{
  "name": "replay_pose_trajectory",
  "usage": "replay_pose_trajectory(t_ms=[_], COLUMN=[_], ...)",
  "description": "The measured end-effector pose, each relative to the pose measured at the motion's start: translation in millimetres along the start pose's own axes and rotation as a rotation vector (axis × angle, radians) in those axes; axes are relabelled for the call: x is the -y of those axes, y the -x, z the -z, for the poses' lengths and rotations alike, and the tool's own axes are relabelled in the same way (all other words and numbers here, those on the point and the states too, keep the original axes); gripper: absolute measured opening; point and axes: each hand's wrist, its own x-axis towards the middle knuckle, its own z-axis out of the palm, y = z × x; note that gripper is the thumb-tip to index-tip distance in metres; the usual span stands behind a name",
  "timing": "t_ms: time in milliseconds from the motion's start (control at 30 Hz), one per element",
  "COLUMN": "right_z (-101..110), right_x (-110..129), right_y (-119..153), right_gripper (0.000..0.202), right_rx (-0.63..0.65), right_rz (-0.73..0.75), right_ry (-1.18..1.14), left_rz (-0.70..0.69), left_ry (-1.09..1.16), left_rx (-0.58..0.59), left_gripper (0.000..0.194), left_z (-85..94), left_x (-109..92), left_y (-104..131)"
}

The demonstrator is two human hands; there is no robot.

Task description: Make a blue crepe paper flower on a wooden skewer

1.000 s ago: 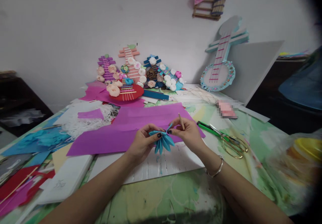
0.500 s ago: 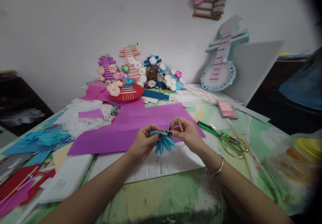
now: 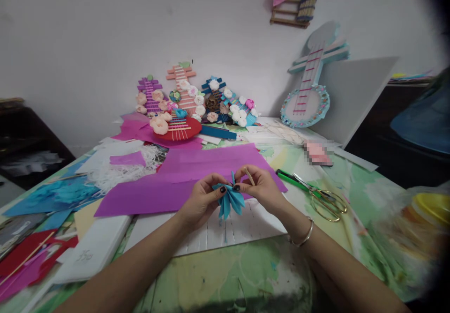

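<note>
A blue folded paper piece (image 3: pixel 231 201) with several pointed petals hangs between my two hands, over a white board (image 3: pixel 246 228) with thin lines. My left hand (image 3: pixel 202 198) pinches its left side between thumb and fingers. On the other side my right hand (image 3: pixel 260 186) pinches the top of the piece, near a narrow blue strip that sticks up. A thin pale stick (image 3: pixel 250 177) is also tucked among the fingers of my right hand. Purple paper (image 3: pixel 197 163) lies flat behind both hands.
Gold-handled scissors (image 3: pixel 328 205) and a green cutter (image 3: pixel 290 178) lie at the right. White shredded paper (image 3: pixel 105 172) and blue scraps (image 3: pixel 63 193) are at the left. Decorated paper instruments (image 3: pixel 181 128) stand along the wall. A yellow-lidded container (image 3: pixel 432 207) sits at the far right.
The blue paper piece has turned slightly between my fingers, and its petals hang a little differently. Both hands keep their pinch and have barely moved.
</note>
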Motion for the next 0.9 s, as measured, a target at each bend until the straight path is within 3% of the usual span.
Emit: replay_pose_trajectory(t_ms=[367,733,900], right_z=[0.3,-1.4,-2.2], right_x=[-4.0,-3.5,-4.7], right_y=[-1.0,0.3,1.5], right_gripper=[0.026,0.024,0.026], right_rx=[-0.099,-0.065,0.01], right_rz=[0.118,0.053,0.003], right_ry=[0.074,-0.01,-0.057], left_rz=[0.001,-0.004,-0.009], left_ry=[0.011,-0.008,-0.028], left_rx=[-0.007,0.004,0.022], left_gripper=[0.019,0.019,0.018], left_z=[1.3,3.3,1.9], left_x=[1.1,3.1,2.2], left_y=[-0.6,-0.7,0.0])
